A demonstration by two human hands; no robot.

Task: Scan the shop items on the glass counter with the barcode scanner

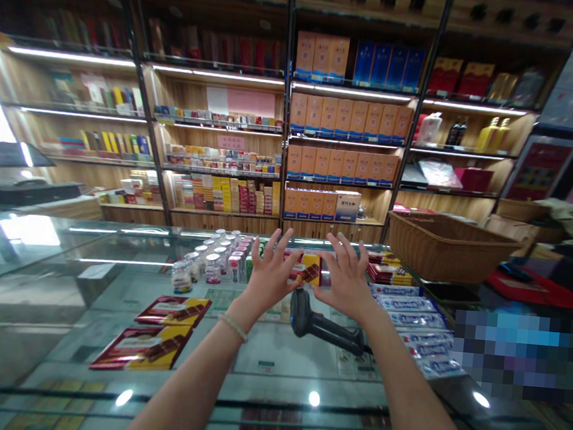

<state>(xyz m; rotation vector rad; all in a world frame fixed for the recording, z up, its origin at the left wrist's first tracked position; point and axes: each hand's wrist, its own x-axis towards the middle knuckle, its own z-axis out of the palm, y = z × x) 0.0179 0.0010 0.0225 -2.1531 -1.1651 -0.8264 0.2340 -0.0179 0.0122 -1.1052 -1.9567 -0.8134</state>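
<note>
My left hand (271, 277) and my right hand (345, 280) reach forward over the glass counter, their fingers spread. Between them shows a red and yellow chocolate bar (310, 269); both thumbs come close to it, and I cannot tell whether they touch it. Just below, a black handheld barcode scanner (324, 327) lies on the glass. Two more chocolate bars, a nearer one (142, 348) and a farther one (172, 311), lie left of my left forearm. To the right of my right hand is a row of blue and white toothpaste boxes (415, 320).
Small cans and jars (214, 265) stand in rows behind my left hand. A stack of chocolate bars (389, 269) sits beyond my right hand, near a wicker basket (451, 249). A red mat (541, 289) is at the right. Stocked shelves (346, 140) line the back wall.
</note>
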